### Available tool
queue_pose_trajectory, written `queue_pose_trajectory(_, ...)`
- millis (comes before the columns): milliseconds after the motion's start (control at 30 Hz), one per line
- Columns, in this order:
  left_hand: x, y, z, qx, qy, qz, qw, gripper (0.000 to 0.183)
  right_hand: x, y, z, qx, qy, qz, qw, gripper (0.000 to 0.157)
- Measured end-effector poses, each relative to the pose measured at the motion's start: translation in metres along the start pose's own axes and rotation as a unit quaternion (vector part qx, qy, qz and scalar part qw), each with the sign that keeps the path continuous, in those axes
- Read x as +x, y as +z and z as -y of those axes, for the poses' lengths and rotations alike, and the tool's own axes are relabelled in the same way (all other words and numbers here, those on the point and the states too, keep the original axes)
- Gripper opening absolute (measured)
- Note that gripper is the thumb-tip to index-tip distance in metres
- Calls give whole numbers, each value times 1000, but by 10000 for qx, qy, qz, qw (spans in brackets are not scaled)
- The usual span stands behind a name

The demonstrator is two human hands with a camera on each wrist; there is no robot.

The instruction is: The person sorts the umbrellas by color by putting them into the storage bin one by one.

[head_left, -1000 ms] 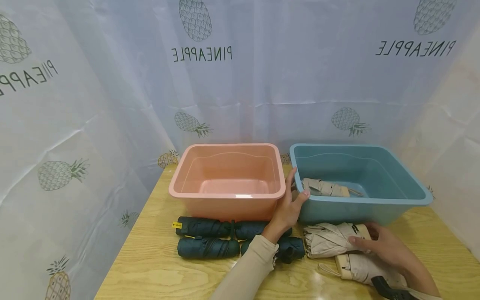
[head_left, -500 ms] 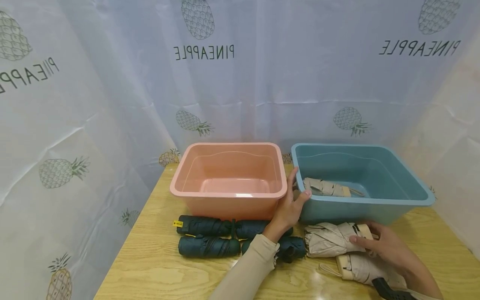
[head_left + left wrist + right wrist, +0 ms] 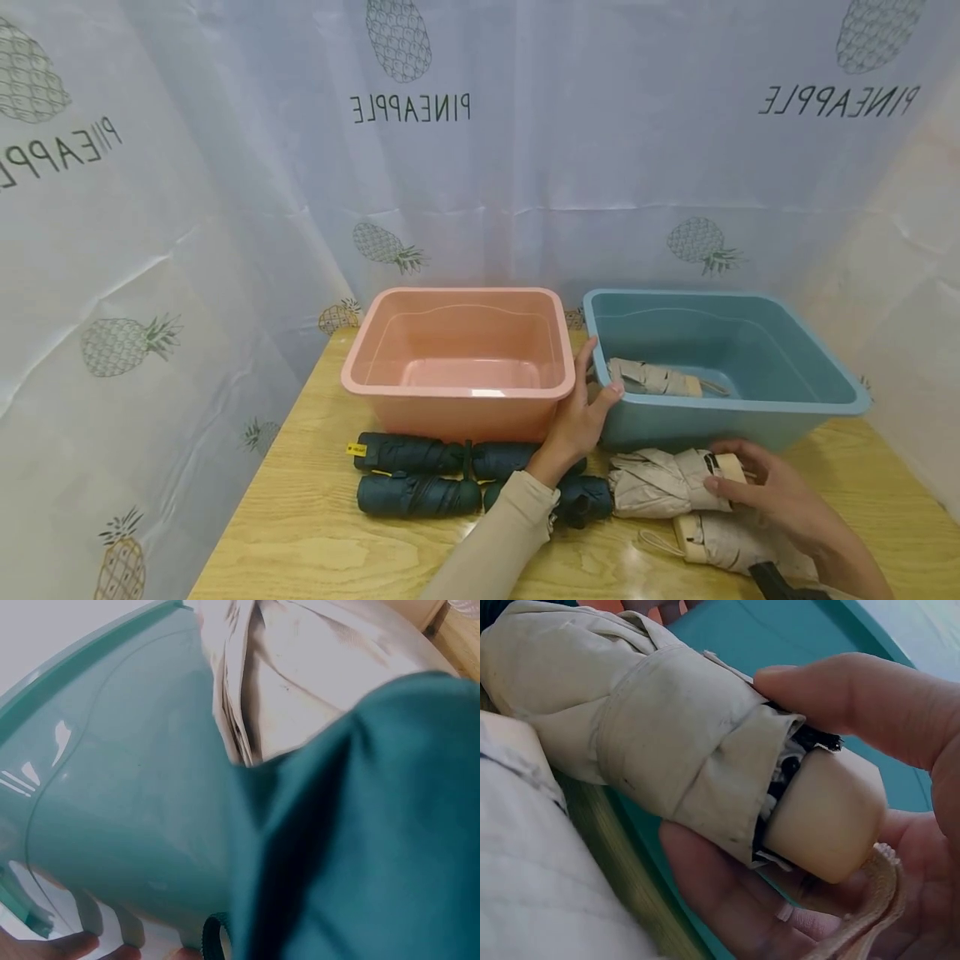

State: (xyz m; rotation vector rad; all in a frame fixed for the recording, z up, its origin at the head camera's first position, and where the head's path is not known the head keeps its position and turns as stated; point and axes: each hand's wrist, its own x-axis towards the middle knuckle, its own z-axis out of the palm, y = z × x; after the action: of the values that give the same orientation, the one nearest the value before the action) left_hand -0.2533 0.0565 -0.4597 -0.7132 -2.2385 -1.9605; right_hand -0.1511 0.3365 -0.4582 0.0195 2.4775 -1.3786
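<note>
My right hand [image 3: 772,492] grips the handle end of a beige folded umbrella [image 3: 660,482], thumb on one side and fingers on the other. In the right wrist view the umbrella [image 3: 682,727] shows a cream handle with a looped strap. Below it lies a second beige folded umbrella [image 3: 735,540], partly covered by my wrist. My left hand [image 3: 581,421] rests against the left front corner of the blue bin [image 3: 735,403], straight fingers along its side and thumb at the rim. Inside the bin is another beige folded umbrella [image 3: 652,377].
A pink bin [image 3: 457,392] stands left of the blue one. In front of it lie several dark folded umbrellas [image 3: 416,495] in two rows on the wooden table [image 3: 300,533], partly behind my left forearm. A pineapple-print curtain [image 3: 510,167] hangs around the table.
My right hand has shifted its fingers slightly on the beige umbrella's handle end; the umbrella stays nearly in place. My left hand keeps its place at the blue bin's corner.
</note>
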Motion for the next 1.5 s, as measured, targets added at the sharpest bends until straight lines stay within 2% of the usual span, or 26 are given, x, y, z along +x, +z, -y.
queue_pose_trajectory(200,-1,1,-1,59,-58,-5,10000,77,-3,0,0,412,-137,54,9990,35)
queue_pose_trajectory(333,-2,1,-2,43,-66,26,10000,76,-4,-1,2,590,-286,43,9978,29)
queue_pose_trajectory(533,-2,0,-2,90,-123,10,9999,76,-7,-3,6,534,-487,-308,9969,30)
queue_pose_trajectory(667,-2,0,-2,124,-138,3,9998,75,-9,-9,8,439,-847,-472,9943,31)
queue_pose_trajectory(767,-2,0,-2,133,-132,2,9998,75,-12,-14,10,452,-1007,-444,9929,31)
queue_pose_trajectory(967,-2,0,-2,114,-121,20,9999,75,-18,-26,15,324,-934,-398,9943,33)
queue_pose_trajectory(1067,-3,-1,-2,75,-144,36,9999,75,-21,-32,16,222,-1078,-446,9929,34)
queue_pose_trajectory(1267,-2,-1,-1,81,-155,48,9998,74,-27,-41,19,629,-1430,-435,9868,43)
queue_pose_trajectory(1500,-2,-1,-2,-13,-96,102,9999,75,-34,-55,27,1178,-1795,-210,9765,47)
